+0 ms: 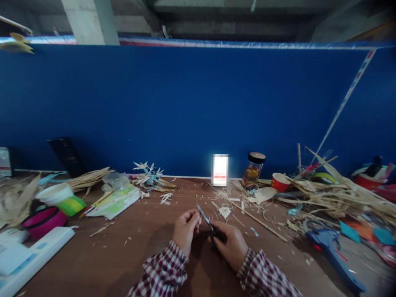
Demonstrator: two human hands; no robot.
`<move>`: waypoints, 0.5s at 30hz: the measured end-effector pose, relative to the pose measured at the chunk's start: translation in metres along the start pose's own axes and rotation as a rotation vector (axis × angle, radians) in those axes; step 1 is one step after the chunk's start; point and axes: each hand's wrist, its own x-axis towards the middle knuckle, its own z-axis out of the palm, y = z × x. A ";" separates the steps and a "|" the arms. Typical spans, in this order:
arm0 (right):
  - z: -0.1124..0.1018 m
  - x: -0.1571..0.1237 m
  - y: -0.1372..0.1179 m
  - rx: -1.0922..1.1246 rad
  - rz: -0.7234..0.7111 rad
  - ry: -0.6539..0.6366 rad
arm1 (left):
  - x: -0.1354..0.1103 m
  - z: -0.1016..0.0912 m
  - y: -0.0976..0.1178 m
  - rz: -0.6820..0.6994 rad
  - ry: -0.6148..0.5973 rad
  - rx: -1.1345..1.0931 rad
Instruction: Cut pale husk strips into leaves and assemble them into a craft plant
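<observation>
Near the front middle of the brown table, my right hand is closed around the dark handles of a pair of scissors. Their metal blades point up and to the left, passing close by the fingertips of my left hand. The left fingers are pinched together on a small pale strip, mostly hidden by the fingers; its exact kind is too small to make out. Just beyond both hands lie a pale flat scrap and scattered thin trimmings.
At right are a thin stick, a blue glue gun, dried husks and a red paper cup. A lidded jar stands behind. Left are a husk flower spray, a painted sheet and a power strip.
</observation>
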 end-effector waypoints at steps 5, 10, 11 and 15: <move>-0.002 0.000 -0.001 -0.017 -0.010 -0.010 | -0.001 0.000 0.001 0.008 0.002 -0.011; -0.001 0.000 0.002 -0.018 -0.004 -0.011 | 0.000 0.000 0.001 0.013 0.006 -0.007; -0.001 0.000 0.002 -0.010 0.003 -0.008 | 0.000 0.000 0.001 0.016 0.004 -0.005; -0.002 0.000 -0.001 -0.002 -0.005 -0.023 | 0.000 0.000 0.001 0.020 -0.007 -0.001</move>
